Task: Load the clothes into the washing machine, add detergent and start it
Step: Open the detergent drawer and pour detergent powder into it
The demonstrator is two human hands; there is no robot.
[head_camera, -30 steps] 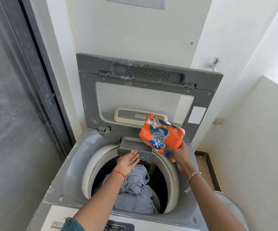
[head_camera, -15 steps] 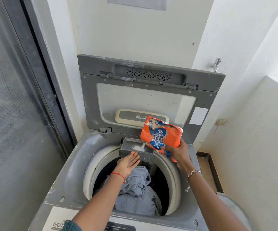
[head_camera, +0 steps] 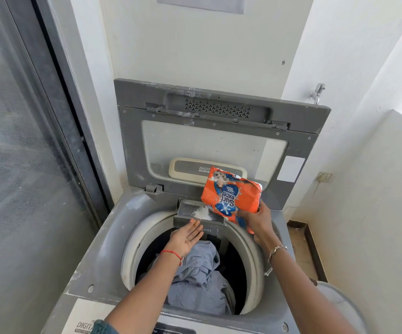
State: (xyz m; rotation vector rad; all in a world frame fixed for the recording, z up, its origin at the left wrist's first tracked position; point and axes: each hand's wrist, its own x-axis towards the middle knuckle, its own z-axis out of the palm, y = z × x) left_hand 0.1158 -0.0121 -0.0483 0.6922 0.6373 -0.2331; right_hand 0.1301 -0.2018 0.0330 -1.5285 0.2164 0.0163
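A grey top-loading washing machine [head_camera: 113,227] stands with its lid [head_camera: 219,131] raised against the wall. Grey-blue clothes [head_camera: 202,278] lie in the drum. At the drum's far rim the detergent drawer [head_camera: 187,209] is pulled out, with a heap of white powder [head_camera: 202,213] in it. My right hand [head_camera: 257,220] grips an orange detergent packet [head_camera: 231,195], tipped upside down over the drawer's right end. My left hand [head_camera: 186,237] is palm up with straight fingers, its fingertips touching the drawer's front edge.
A dark-framed sliding screen door [head_camera: 26,165] fills the left side. White walls close in behind and on the right, with a tap [head_camera: 316,92] on the wall and a socket [head_camera: 324,177] lower down. A pale round bin rim [head_camera: 339,302] shows at bottom right.
The packet has tilted further over the drawer and white powder has poured out, the heap growing. My left hand has stayed at the drawer's front.
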